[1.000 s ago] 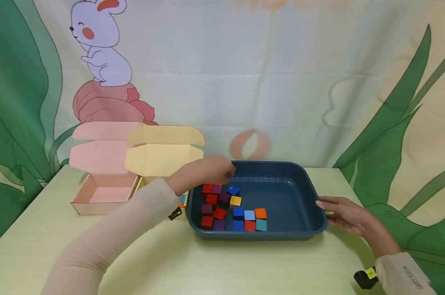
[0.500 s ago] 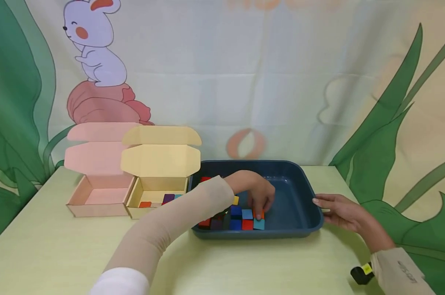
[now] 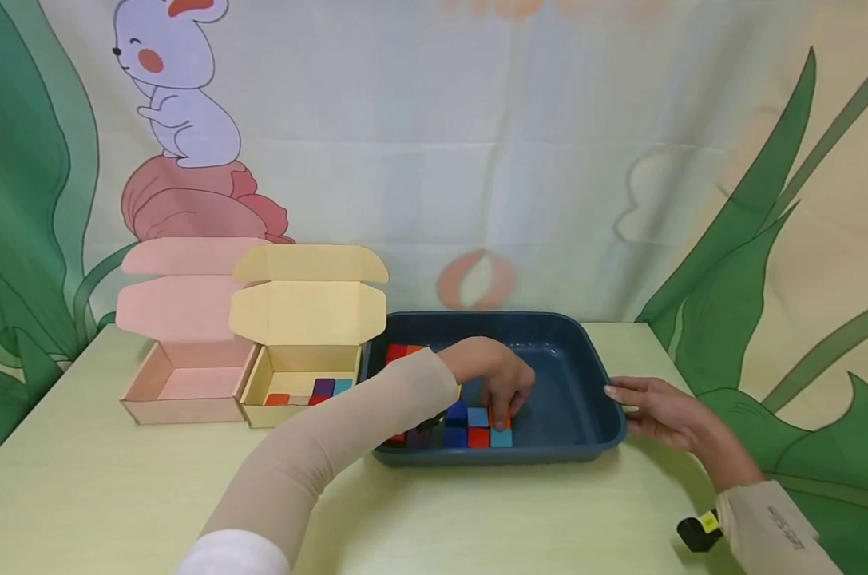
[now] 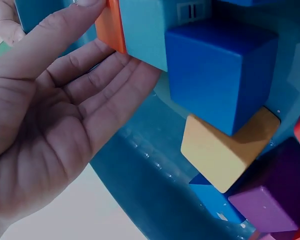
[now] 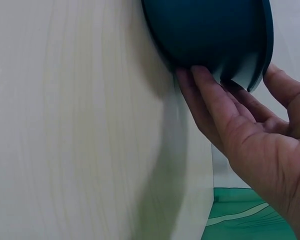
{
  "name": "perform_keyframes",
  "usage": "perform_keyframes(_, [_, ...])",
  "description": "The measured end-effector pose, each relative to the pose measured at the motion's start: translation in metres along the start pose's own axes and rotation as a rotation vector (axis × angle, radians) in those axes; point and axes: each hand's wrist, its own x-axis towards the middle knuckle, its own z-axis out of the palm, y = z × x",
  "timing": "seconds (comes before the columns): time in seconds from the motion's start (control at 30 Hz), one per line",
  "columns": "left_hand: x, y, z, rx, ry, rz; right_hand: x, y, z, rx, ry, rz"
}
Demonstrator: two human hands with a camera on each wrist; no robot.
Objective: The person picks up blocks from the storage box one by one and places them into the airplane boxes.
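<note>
My left hand point(image 3: 507, 382) reaches down into a dark blue tray point(image 3: 559, 391) and pinches an orange block point(image 4: 110, 27) at the right end of the front cluster. Against it lie a light blue block point(image 3: 478, 417) and a teal block point(image 3: 501, 438); a red block point(image 3: 479, 437) sits beside the teal one. The left wrist view shows a blue block point(image 4: 215, 75), a yellow block point(image 4: 227, 150) and a purple block point(image 4: 277, 195) close by. My right hand point(image 3: 659, 411) grips the tray's right end, thumb at the rim and fingers underneath. My left forearm hides several blocks.
Left of the tray stands an open yellow box point(image 3: 261, 415) with several blocks inside. Farther left is an open pink box point(image 3: 182, 411). Behind the pale table point(image 3: 434, 511) hangs a printed curtain point(image 3: 405, 160).
My left hand has moved from the tray's back left, down and right to the orange block. The right hand keeps its hold on the tray. The head view has shifted slightly.
</note>
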Motion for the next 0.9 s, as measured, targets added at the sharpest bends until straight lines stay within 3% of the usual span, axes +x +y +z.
perform_keyframes(0.2, [0.000,0.002,0.002,0.024,0.009,-0.008,0.000,0.000,0.001,0.005,0.021,0.011])
perform_keyframes(0.5, [-0.001,0.013,0.001,0.077,-0.041,-0.032,0.001,0.000,0.000,0.003,0.019,0.005])
perform_keyframes(0.63, [-0.002,0.015,0.002,0.089,-0.023,-0.060,0.001,0.000,0.000,0.007,0.009,0.007])
perform_keyframes(0.77, [-0.004,0.017,0.003,0.119,-0.004,-0.036,0.001,-0.001,0.000,-0.013,0.023,0.003])
perform_keyframes(0.9, [-0.011,0.018,0.002,0.230,0.068,0.030,0.001,-0.001,0.000,-0.027,0.021,0.001])
